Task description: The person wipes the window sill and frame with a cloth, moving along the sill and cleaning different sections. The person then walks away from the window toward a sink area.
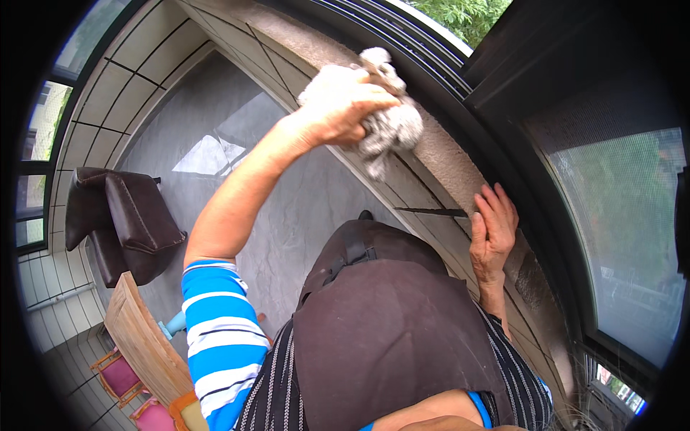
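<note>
A crumpled grey-white cloth [396,126] is bunched in my left hand [345,105], with folds hanging out on both sides of the fingers. That hand is over the rough stone window sill [442,153], beside the dark metal window frame [485,132]. My left arm reaches forward in a blue and white striped sleeve. Lower on the right, my right hand [493,231] lies on the sill at the frame's edge, its fingers extended and no object seen in it. A dark brown apron [393,334] covers my front.
Sliding window tracks [399,43] run along the frame, and a mesh screen [625,226] is on the right. Beneath the sill is a tiled wall [280,67]. A brown leather armchair [135,215], a wooden table [145,334] and pink-seated chairs [119,373] stand on the left.
</note>
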The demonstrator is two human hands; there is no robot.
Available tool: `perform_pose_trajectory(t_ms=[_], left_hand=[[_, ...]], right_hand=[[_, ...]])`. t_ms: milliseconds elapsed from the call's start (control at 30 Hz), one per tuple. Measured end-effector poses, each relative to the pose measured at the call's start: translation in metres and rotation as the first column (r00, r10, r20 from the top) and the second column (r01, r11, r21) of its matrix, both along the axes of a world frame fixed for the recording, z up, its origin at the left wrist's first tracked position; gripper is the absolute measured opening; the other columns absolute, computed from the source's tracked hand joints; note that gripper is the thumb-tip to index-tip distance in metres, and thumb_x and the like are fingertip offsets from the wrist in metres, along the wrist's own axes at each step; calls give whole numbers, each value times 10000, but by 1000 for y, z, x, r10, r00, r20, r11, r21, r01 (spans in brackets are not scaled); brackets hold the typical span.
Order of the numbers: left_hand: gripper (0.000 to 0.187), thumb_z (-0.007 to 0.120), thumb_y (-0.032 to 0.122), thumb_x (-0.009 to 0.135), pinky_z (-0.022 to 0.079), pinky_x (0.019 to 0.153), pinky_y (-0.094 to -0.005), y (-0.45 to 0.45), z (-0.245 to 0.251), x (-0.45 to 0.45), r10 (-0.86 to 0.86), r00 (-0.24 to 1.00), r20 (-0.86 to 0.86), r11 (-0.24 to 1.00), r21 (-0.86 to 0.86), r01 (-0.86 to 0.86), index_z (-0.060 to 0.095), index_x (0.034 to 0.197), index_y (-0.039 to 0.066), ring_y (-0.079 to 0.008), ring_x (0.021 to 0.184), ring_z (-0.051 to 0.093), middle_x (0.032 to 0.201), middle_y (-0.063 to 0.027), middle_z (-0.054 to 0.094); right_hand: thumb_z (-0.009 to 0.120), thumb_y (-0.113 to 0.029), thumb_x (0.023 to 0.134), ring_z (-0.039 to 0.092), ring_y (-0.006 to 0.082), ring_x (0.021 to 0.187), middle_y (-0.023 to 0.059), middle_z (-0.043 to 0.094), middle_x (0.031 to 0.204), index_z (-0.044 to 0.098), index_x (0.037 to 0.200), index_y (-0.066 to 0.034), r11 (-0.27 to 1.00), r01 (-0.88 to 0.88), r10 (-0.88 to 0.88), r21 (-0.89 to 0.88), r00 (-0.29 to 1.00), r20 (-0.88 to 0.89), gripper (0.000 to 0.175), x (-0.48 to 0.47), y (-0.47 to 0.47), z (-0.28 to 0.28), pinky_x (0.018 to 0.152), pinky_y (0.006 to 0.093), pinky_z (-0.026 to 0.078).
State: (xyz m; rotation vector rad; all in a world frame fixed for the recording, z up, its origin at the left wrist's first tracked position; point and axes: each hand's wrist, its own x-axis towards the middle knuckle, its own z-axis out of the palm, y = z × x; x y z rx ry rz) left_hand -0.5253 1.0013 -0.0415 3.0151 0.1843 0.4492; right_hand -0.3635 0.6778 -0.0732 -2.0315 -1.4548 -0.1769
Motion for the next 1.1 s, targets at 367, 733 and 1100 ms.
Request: perform_pose_trajectory(t_ms=[367,733,1100], left_hand=[[522,628,69,717,537,774,-441,156,45,-68,586,747,313,704,259,-661,674,1216,214,-353,874,662,939,-161,639],[625,691,34,660,489,881,-409,117,25,5,-180,980,-83,972,139,191,637,1250,232,-248,1085,582,1209,17,644],[477,599,86,761,532,831,-404,343,20,-93,336,938,77,864,372,-340,655,1218,211,-279,977,615,1151,14,684]], right_hand=[[685,-60,827,596,306,1211,111,693,1175,724,1045,-17,998,52,-51,-42,999,3,226,-7,17,15,1081,474,372],[734,-32,776,594,317,1198,119,679,1182,710,1069,-8,993,-88,81,82,993,86,295,-50,160,-1,1020,453,447],[704,3,783,616,294,1176,95,697,1158,721,1021,-24,997,15,-22,69,995,96,241,-54,161,-10,1020,436,446]])
